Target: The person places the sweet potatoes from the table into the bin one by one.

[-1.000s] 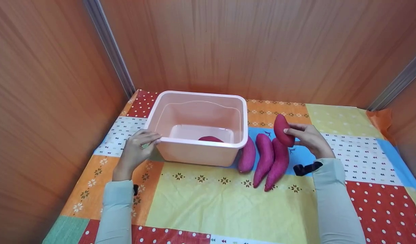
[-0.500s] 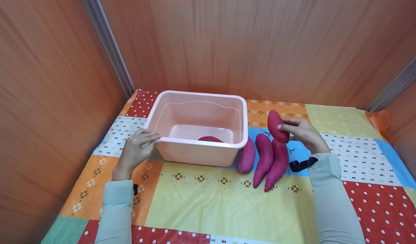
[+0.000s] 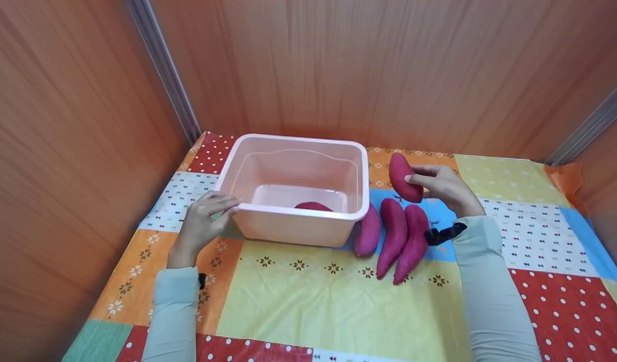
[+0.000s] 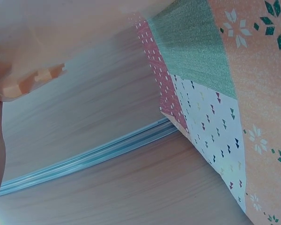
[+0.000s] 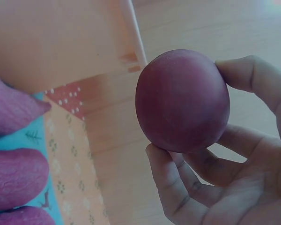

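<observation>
My right hand holds a reddish sweet potato between thumb and fingers, raised to the right of a pale pink plastic bin. In the right wrist view the same sweet potato is seen end-on, with fingertips around it. My left hand grips the bin's rim at the near left corner. Inside the bin lies another sweet potato, partly hidden by the front wall. Three purple sweet potatoes lie on the cloth at the bin's right: one by its wall, a middle one and an outer one.
A patchwork-print cloth covers the table. Wood-grain panels stand behind and at both sides, joined by a metal corner strip at the left. Black straps sit on both wrists.
My right hand has carried the held sweet potato up and leftward, away from the ones on the cloth. The left hand and the bin have stayed in place.
</observation>
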Motion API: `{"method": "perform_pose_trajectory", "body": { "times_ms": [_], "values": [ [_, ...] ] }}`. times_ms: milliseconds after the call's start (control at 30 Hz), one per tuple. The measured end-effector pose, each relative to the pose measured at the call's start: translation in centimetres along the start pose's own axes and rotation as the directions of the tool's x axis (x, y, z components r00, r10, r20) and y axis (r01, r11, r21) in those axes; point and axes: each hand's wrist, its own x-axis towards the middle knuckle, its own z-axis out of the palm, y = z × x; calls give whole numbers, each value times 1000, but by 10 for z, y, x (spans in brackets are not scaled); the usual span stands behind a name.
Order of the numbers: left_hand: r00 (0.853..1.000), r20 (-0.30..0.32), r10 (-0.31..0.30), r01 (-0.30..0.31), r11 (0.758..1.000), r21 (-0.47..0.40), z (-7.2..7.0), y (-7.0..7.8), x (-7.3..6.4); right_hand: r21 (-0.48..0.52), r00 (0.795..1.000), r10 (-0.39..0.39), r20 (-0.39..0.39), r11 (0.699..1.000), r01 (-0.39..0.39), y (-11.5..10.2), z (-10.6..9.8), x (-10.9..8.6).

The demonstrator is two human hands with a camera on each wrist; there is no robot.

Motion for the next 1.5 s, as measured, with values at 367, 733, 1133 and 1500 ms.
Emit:
{"method": "perform_pose_trajectory", "body": {
  "times_ms": [367,733,1133,1500],
  "values": [
    [1000,6,-10,11,1000,-7,1,0,0,-23,999,-26,39,999,27,-18,5,5],
    [999,15,-36,36,999,-15,0,2,1,-42,999,-22,38,999,23,-37,17,14],
    [1000,2,-12,12,1000,-22,4,2,1,-66,997,-51,61,996,55,-52,32,26],
    [1000,8,-28,28,999,-33,4,3,1,-57,995,-69,67,996,73,-60,43,33]
  ]
}}
